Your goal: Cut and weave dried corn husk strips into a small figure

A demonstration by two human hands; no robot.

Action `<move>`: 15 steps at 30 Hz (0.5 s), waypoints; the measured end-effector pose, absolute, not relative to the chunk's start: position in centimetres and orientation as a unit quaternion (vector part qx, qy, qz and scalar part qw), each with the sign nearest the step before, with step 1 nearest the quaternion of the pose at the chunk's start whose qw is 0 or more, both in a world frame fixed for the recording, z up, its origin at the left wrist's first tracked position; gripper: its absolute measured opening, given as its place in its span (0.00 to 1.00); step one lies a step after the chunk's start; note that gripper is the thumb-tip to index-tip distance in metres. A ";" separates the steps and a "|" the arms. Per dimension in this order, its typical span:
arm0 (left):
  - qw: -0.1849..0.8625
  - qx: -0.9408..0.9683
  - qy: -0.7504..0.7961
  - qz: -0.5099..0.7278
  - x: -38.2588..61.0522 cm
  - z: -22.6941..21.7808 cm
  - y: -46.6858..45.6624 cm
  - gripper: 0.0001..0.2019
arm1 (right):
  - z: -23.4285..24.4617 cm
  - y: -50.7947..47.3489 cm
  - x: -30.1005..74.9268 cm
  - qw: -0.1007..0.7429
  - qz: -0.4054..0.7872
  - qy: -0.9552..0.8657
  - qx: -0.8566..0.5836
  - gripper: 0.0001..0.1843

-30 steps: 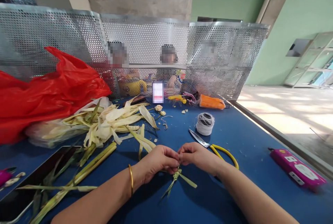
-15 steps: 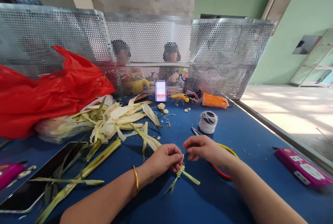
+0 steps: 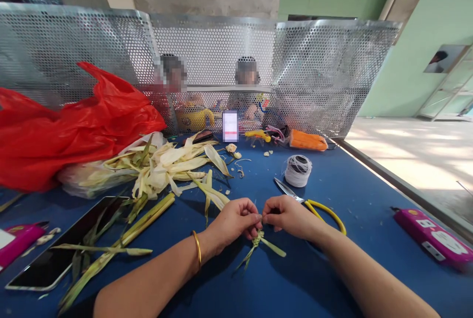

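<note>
My left hand (image 3: 234, 222) and my right hand (image 3: 290, 217) meet fingertip to fingertip over the blue table (image 3: 332, 278). Both pinch a small woven knot of green leaf strips (image 3: 258, 246), whose loose ends trail down and to the right below my fingers. Just behind my right hand lie yellow-handled scissors (image 3: 314, 205), blades pointing away to the left. A gold bangle circles my left wrist.
A heap of pale leaf strips (image 3: 166, 165) and long green stalks (image 3: 121, 239) lies left, with a red plastic bag (image 3: 62, 130), a tablet (image 3: 62, 254), a thread spool (image 3: 297, 170), a pink box (image 3: 436, 241). Other people sit behind the perforated metal screen (image 3: 318, 76).
My right hand drew apart from the left half a second ago and has come back to meet it at the knot. The scissors' handles show again.
</note>
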State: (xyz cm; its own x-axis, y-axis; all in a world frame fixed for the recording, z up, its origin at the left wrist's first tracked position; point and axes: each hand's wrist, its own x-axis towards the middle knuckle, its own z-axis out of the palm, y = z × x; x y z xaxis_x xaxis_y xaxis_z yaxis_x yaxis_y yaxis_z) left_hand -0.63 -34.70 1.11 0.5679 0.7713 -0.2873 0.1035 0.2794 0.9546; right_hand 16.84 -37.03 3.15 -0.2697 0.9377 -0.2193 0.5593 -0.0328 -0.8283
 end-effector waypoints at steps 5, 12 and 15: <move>0.700 0.531 0.411 0.242 -0.6 1.4 -34.7 0.15 | 3.2 -37.0 17.1 0.204 0.447 -0.676 -0.549 0.05; 0.705 0.518 0.421 0.242 -0.7 1.2 -34.4 0.12 | 3.6 -37.4 17.3 0.174 0.420 -0.719 -0.525 0.05; 0.704 0.517 0.422 0.244 -0.8 1.2 -34.4 0.12 | 3.7 -37.3 17.3 0.169 0.445 -0.705 -0.525 0.04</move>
State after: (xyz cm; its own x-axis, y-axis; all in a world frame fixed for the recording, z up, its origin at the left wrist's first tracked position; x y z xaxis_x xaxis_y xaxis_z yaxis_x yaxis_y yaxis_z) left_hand -0.79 -34.38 1.24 0.5257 0.7793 -0.3411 0.0934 0.3457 0.9337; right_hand 17.35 -37.30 3.74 -0.3909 0.8912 -0.2300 0.5906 0.0513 -0.8053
